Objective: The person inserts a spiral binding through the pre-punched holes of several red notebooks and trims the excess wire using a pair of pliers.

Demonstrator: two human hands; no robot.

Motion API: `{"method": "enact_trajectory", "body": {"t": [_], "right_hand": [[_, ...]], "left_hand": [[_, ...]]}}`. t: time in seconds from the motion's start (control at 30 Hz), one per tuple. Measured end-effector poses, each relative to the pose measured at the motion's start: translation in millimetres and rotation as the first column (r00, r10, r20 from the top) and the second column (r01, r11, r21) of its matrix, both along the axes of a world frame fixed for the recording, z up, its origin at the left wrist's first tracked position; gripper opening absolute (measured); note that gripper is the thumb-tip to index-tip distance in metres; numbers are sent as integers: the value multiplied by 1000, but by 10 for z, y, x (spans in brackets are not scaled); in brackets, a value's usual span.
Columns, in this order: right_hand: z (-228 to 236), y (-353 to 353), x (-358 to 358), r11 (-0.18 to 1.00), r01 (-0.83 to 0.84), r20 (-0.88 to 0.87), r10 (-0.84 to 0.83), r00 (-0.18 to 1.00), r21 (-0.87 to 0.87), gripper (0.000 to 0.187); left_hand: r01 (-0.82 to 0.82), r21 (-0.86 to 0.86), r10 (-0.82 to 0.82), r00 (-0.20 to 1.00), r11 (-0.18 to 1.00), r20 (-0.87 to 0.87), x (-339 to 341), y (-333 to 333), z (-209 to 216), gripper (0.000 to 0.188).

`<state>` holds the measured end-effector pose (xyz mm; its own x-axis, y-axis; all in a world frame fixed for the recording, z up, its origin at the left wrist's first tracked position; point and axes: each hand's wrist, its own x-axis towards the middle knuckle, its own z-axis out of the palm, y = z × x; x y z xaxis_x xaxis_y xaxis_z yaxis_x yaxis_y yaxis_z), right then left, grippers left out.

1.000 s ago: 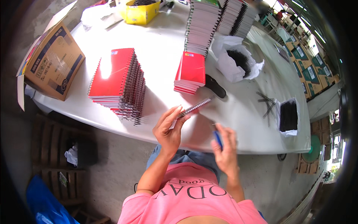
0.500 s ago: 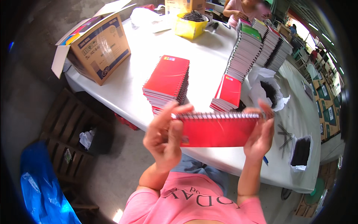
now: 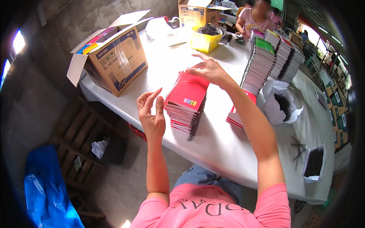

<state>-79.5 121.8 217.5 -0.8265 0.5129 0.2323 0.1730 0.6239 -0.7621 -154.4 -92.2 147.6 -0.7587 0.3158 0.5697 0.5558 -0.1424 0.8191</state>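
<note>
A stack of red spiral notebooks [image 3: 187, 92] stands on the white-covered table. The top notebook has its coil along the left edge, while coils lower down stick out on the right side. My left hand [image 3: 152, 116] is open beside the stack's left edge, fingers raised and apart, holding nothing. Over the far right corner of the top cover is my right hand [image 3: 209, 71], open with fingers spread; whether its fingertips touch the cover I cannot tell. Partly hidden behind my right forearm lies a smaller pile of red notebooks [image 3: 234, 118].
Tall notebook stacks [image 3: 258, 62] rise at the right. Near them are a white bag of black coils [image 3: 281, 104] and a small box of coils [image 3: 315, 161]. A cardboard box [image 3: 118, 62], a yellow container [image 3: 205, 41] and another person [image 3: 255, 19] are farther off.
The red notebook that both hands held in front of me now lies on top of the stack. Both hands have let go; the right one has reached forward and left.
</note>
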Motion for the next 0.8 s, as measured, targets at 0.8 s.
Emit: {"method": "enact_trajectory", "body": {"t": [0.8], "right_hand": [[-1351, 431, 1992, 649, 671, 214, -642, 736, -359, 85]], "left_hand": [[7, 577, 183, 946, 816, -270, 504, -192, 55, 23]]}}
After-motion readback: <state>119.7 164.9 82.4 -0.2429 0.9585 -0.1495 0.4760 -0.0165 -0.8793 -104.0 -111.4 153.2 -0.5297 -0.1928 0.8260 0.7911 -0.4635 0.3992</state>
